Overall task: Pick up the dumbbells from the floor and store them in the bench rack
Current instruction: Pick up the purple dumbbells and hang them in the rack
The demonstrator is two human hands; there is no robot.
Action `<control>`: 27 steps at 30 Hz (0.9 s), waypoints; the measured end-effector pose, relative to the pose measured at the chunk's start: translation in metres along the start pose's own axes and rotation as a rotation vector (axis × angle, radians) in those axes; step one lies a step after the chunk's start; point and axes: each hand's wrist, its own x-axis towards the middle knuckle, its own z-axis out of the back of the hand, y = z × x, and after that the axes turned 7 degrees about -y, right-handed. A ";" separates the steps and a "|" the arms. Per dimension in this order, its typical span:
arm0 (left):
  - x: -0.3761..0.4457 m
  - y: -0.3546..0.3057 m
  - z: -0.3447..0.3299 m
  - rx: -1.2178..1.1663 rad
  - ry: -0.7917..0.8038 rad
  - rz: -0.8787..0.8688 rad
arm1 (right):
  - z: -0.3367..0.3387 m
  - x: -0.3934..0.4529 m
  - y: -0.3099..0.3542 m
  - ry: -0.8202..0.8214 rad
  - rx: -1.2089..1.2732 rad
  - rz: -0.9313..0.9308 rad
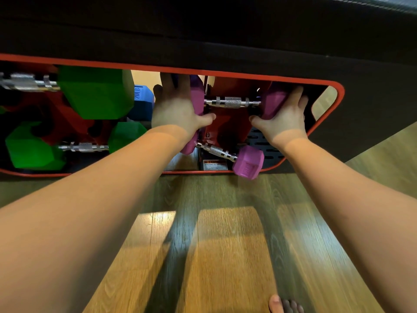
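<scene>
While both arms reach into bench rack (225, 72), my left hand (178, 111) cups left head of upper purple dumbbell (232, 102), fingers wrapped over it, thumb underneath. My right hand (285, 119) clasps right head same way. Handle level, up under red frame edge. 2nd purple dumbbell (228, 153) below, tilted, near head poking past rack edge over wood floor (225, 245). 2 green dumbbells (94, 93) racked at left, blue dumbbell (143, 102) behind.
</scene>
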 end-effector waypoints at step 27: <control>0.004 -0.010 0.008 0.042 0.097 0.039 | 0.002 -0.002 -0.001 -0.001 0.036 -0.032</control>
